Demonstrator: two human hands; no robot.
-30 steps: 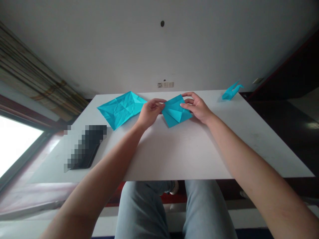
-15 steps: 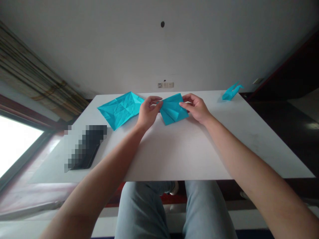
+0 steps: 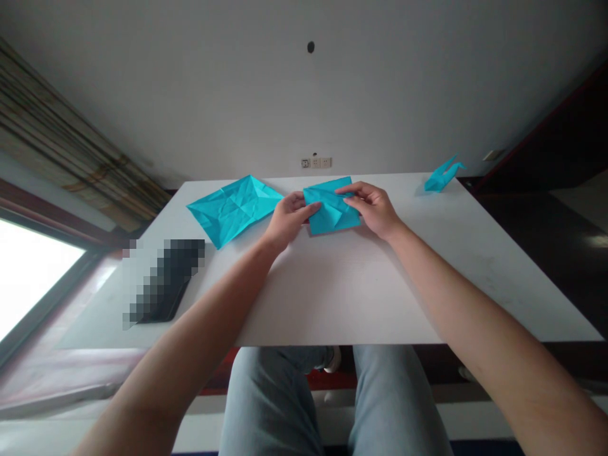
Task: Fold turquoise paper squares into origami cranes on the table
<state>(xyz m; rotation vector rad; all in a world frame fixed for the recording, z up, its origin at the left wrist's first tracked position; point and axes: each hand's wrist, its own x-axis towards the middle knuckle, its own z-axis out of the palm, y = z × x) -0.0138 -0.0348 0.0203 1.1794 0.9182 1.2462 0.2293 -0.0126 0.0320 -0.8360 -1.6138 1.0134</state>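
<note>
A folded sheet of turquoise origami paper point(image 3: 329, 218) is held a little above the white table, between both hands. My left hand point(image 3: 288, 218) is closed on its left edge, thumb on top and fingers partly hidden beneath. On the right side, my right hand point(image 3: 373, 206) pinches a raised flap, its index finger lying over the upper face and its thumb below. Creases fan across the paper's face. Just left of my left hand, a larger creased turquoise sheet point(image 3: 235, 206) lies unfolded on the table.
On the white table point(image 3: 351, 291), a folded turquoise paper crane point(image 3: 443, 177) stands at the back right. A dark, partly blurred-out flat object point(image 3: 166, 288) lies at the left. Behind the table rises a grey wall with power sockets point(image 3: 316, 163).
The folded paper has turned slightly and sits squarer to me. My right index finger has moved from the edge onto the top face. My left thumb has slid further in over the paper.
</note>
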